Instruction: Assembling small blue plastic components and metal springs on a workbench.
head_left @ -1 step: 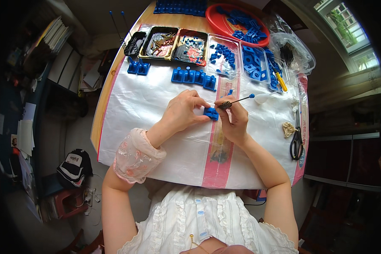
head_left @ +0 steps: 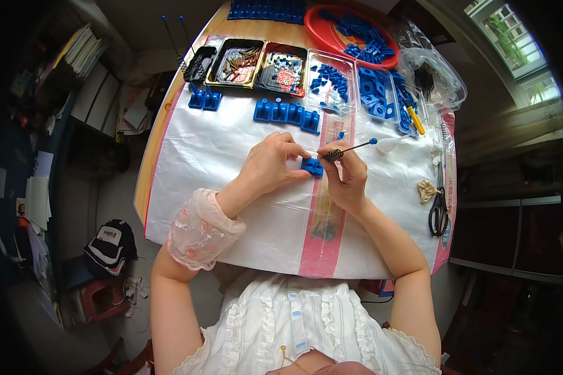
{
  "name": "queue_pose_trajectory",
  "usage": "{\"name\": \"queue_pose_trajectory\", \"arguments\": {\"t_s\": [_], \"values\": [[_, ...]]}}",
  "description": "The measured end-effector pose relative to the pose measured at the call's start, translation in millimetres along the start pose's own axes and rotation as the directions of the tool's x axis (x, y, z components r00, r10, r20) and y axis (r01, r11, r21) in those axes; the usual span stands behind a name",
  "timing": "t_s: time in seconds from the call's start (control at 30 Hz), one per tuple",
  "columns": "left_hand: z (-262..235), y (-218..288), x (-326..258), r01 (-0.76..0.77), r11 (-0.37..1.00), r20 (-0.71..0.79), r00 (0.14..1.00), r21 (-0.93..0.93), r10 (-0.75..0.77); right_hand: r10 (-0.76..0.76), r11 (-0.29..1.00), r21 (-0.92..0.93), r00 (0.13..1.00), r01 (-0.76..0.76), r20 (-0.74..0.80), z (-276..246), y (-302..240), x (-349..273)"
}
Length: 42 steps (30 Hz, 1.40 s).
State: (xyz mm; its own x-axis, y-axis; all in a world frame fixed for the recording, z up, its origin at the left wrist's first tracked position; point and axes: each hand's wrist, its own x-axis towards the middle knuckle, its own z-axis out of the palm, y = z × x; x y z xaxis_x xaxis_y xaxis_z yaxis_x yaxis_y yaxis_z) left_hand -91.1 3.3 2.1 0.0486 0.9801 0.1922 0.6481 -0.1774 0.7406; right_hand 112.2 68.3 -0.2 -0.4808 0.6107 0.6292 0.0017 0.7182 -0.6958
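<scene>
Over the middle of the white sheet, my left hand (head_left: 272, 164) pinches a small blue plastic block (head_left: 313, 167) between thumb and fingers. Closed round a black coil spring (head_left: 333, 155) with a thin dark rod, my right hand (head_left: 346, 178) is right beside the block. The rod points up to the right and ends in a blue ball tip (head_left: 373, 141). Whether the right fingertips touch the block is hard to make out. Beyond my hands lies a small loose blue piece (head_left: 340, 135), and a row of blue plastic parts (head_left: 286, 115) stands farther back.
Across the back are a tray of brass-coloured screws (head_left: 241, 60), a tray of small nuts (head_left: 286, 70), clear trays of blue pieces (head_left: 330, 83) and a red basin (head_left: 314, 39). Black-handled scissors (head_left: 438, 219) and a yellow-handled tool (head_left: 416, 122) lie to the right. Two blue parts (head_left: 204, 99) stand at left.
</scene>
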Motion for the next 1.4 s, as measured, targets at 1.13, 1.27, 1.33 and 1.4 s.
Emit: {"name": "queue_pose_trajectory", "arguments": {"t_s": [1.13,1.27,1.33,1.4], "values": [[1.5,-1.2,0.1,-0.018,1.0,-0.023,1.0,-0.002,0.018,0.001,1.0,0.013,1.0,-0.001,0.017,-1.5,-3.1,2.1],[1.4,-0.7,-0.1,-0.016,1.0,-0.024,1.0,-0.009,0.016,-0.009,1.0,0.016,1.0,0.009,0.008,-0.5,-2.4,1.9],[0.7,0.2,-0.2,-0.014,1.0,-0.02,1.0,-0.012,0.013,-0.013,1.0,0.019,1.0,0.013,0.003,-0.4,-2.0,1.7],[0.7,0.6,0.2,-0.012,1.0,-0.016,1.0,-0.009,0.012,-0.01,1.0,0.012,1.0,0.009,0.008,-1.4,-2.0,1.9]]}}
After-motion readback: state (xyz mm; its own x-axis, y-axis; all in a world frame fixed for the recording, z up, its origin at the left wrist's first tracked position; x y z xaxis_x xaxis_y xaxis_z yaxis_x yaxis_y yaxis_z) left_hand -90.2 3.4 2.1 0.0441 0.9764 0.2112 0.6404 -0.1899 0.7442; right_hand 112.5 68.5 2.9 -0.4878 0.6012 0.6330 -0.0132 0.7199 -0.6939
